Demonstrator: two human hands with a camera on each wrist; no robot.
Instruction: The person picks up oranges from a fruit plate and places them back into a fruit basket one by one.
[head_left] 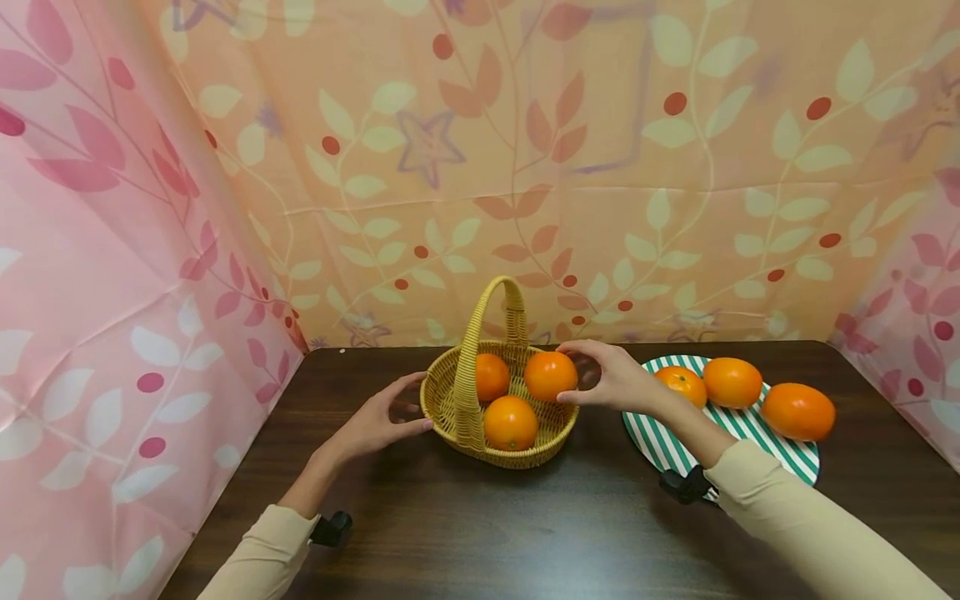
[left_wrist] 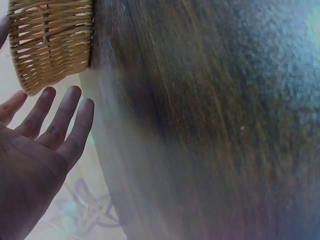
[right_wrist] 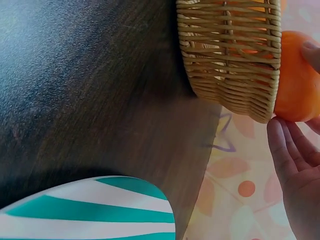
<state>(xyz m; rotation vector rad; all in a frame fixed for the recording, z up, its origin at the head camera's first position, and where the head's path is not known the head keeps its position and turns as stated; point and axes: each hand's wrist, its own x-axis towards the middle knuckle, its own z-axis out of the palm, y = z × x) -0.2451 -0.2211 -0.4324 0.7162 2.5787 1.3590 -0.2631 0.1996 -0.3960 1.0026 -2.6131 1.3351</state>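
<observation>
A yellow woven basket [head_left: 551,450] with an arched handle stands on the table, holding three oranges. At the basket's right rim, my right hand [head_left: 618,379] pinches an orange [head_left: 550,377] between thumb and fingers. The right wrist view shows this orange [right_wrist: 298,77] partly above the rim, with fingertips at its side. Another orange [head_left: 492,377] lies partly behind the handle, and a third orange [head_left: 511,423] sits at the front. My left hand [head_left: 382,414] is at the basket's left side, its thumb and fingertips at the rim; its fingers [left_wrist: 59,117] look fairly straight in the left wrist view.
To the right lies a round green-and-white striped plate [head_left: 652,437]. It bears an orange [head_left: 682,383] partly behind my right arm, another orange [head_left: 732,383] and a larger one [head_left: 798,412] near its edge. Patterned cloth [head_left: 480,167] hangs behind the dark wooden table [head_left: 480,533] and at both sides.
</observation>
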